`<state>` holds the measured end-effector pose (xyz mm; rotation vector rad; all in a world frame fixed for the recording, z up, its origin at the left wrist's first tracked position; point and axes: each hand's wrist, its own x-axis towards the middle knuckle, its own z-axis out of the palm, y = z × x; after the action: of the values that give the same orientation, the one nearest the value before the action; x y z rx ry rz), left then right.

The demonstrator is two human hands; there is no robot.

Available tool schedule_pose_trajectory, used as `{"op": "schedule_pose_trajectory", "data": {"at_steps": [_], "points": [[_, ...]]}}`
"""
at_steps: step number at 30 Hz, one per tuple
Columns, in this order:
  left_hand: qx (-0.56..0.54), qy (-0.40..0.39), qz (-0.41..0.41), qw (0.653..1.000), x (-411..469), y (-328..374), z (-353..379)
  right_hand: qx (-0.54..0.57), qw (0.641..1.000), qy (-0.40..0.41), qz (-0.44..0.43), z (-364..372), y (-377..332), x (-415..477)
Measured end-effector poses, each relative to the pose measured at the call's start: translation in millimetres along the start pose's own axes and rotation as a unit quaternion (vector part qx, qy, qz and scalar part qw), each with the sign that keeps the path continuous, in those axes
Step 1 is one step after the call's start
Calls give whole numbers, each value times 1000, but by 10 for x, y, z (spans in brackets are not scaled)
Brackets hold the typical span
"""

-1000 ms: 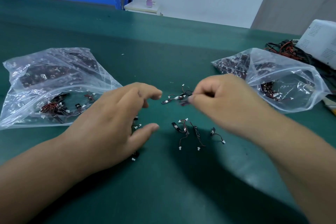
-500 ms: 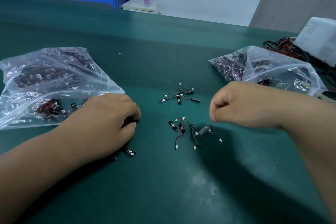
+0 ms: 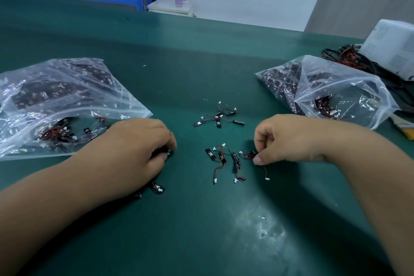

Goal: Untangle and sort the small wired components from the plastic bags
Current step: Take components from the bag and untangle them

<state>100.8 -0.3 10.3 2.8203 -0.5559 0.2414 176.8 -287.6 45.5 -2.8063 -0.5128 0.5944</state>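
Green desk point(image 3: 201, 51): your right hand point(image 3: 289, 141) pinches one wired component point(image 3: 249, 154) at the right edge of the loose pile point(image 3: 236, 160), likely to free it; your left hand point(image 3: 134, 148), left of that pile, grips further components point(image 3: 161, 153).

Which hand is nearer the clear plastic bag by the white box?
Right: right hand lies just in front of that clear plastic bag; left hand far off, beside the other clear bag.

right hand point(image 3: 289, 139): lowered, now pinches wired component point(image 3: 249, 154) | left hand point(image 3: 136, 143): curled down, seemingly onto components point(image 3: 167, 153)
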Motion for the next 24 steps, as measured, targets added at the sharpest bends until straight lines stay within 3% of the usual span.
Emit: {"op": "schedule_pose_trajectory", "data": {"at_steps": [7,13,17,24], "points": [[-1,4,1,1000,-11,-9,24,100,995,-8,19,51,18,42],[-2,4,4,1000,-13,-8,26,107,992,57,-44,34,-31,14],[1,1,6,1000,-11,-15,30,35,997,5,-68,88,-198,-57],[4,2,4,1000,-9,-16,39,-49,998,39,-31,196,-330,-71]]}}
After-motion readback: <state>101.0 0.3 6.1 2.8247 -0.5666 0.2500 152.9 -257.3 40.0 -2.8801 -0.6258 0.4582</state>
